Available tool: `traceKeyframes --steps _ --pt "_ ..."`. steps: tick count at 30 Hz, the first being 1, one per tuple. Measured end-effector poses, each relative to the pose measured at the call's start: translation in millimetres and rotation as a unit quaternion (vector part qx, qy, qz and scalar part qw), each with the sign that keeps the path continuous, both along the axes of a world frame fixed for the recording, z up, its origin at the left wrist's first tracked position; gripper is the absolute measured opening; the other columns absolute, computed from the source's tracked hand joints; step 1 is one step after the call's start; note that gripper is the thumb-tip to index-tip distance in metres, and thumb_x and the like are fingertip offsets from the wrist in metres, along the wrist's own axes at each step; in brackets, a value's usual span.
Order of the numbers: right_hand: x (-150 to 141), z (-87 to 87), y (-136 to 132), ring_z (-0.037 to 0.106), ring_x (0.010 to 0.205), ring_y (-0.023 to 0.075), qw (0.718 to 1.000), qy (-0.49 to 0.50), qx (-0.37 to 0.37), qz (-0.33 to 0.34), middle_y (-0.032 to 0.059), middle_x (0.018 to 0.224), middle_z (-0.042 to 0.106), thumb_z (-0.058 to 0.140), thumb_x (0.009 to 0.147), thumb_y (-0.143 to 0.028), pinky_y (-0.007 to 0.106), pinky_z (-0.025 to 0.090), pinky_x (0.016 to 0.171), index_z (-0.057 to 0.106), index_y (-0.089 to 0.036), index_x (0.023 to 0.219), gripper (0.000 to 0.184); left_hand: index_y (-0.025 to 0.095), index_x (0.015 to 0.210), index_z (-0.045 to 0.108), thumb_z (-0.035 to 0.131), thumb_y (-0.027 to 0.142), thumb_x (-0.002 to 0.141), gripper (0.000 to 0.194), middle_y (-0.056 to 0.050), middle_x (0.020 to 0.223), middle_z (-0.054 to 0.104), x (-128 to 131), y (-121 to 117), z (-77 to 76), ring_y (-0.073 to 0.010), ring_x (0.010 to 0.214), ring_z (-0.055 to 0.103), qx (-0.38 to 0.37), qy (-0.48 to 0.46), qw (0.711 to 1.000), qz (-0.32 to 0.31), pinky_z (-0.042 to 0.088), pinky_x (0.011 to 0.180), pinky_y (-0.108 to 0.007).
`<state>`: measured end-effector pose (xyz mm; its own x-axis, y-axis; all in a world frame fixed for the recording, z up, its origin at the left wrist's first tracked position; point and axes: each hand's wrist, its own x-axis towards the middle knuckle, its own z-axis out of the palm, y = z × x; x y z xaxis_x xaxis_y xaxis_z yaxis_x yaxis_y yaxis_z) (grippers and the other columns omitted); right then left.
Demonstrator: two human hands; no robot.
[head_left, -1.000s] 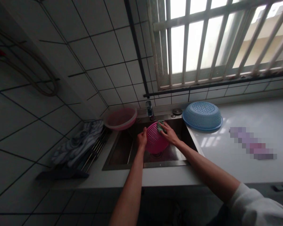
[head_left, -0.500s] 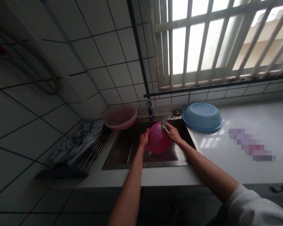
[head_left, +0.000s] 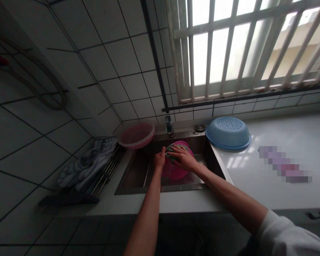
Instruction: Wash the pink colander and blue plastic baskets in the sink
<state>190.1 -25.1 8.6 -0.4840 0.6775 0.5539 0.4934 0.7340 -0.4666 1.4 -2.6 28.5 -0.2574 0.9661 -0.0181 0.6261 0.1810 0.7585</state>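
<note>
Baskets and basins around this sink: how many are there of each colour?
Pink: 2 (the perforated basket held in the left hand, and the round basin behind the sink's left corner)
Blue: 1 (the upturned basket on the counter)
Total: 3

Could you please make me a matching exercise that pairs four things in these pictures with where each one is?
1. Blue basket
2. Green cloth
3. Pink colander
4. Pink basin

A. At the far left corner of the sink
B. Held at its rim by the left hand
C. Upside down, right of the sink
D. Under the right hand

1-C, 2-D, 3-B, 4-A
</note>
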Motion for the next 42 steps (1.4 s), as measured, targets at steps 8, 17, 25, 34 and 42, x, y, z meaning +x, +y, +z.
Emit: traceKeyframes --steps 8,17,25,34,42 --pt "32 -14.0 29 0.046 0.149 0.0277 0.971 0.150 -0.127 -0.139 0.0100 0.156 0.055 0.058 0.099 -0.030 0.053 0.038 0.123 0.057 -0.026 0.151 0.053 0.016 0.065 0.071 0.043 0.088 0.082 0.079 -0.008 0.065 0.067 2 0 -3.7 -0.0224 0.068 0.060 0.027 -0.069 0.997 0.020 0.035 0.060 -0.030" --pt "9 6.0 2 0.036 0.155 0.0310 1.000 -0.016 -0.006 0.017 0.0050 0.160 0.050 0.068 0.091 -0.018 0.062 0.025 0.126 0.063 -0.035 0.144 0.056 0.016 0.065 0.071 0.046 0.080 0.084 0.071 -0.006 0.062 0.063 3 4 -11.9 -0.0206 0.068 0.059 0.052 -0.081 0.995 -0.012 0.036 0.061 -0.028" --pt "33 -9.3 28 0.046 0.149 0.0288 0.962 0.164 -0.105 -0.190 0.0115 0.157 0.053 0.059 0.098 -0.034 0.049 0.035 0.126 0.056 -0.020 0.153 0.057 0.019 0.054 0.056 0.048 0.093 0.076 0.078 -0.001 0.055 0.051 2 7 -14.5 -0.0143 0.057 0.045 0.065 -0.165 0.984 0.007 0.030 0.054 -0.028" --pt "19 -21.4 25 0.043 0.151 0.0277 0.986 0.113 -0.089 -0.085 0.0133 0.158 0.051 0.061 0.096 -0.026 0.051 0.034 0.126 0.055 -0.020 0.153 0.058 0.022 0.103 0.072 0.042 0.027 0.097 0.032 -0.009 0.106 0.077 9 -3 -4.3 -0.0220 0.100 0.069 0.207 0.029 0.978 0.018 0.047 0.088 -0.030" --pt "1 -3.5 6 0.037 0.154 0.0282 0.999 0.028 -0.033 0.010 0.0110 0.163 0.046 0.066 0.093 -0.022 0.052 0.032 0.127 0.052 -0.024 0.155 0.063 0.020 0.077 0.078 0.041 0.068 0.095 0.064 -0.023 0.093 0.078 2 -7 6.1 -0.0341 0.086 0.073 0.017 0.053 0.997 0.049 0.042 0.068 -0.035"
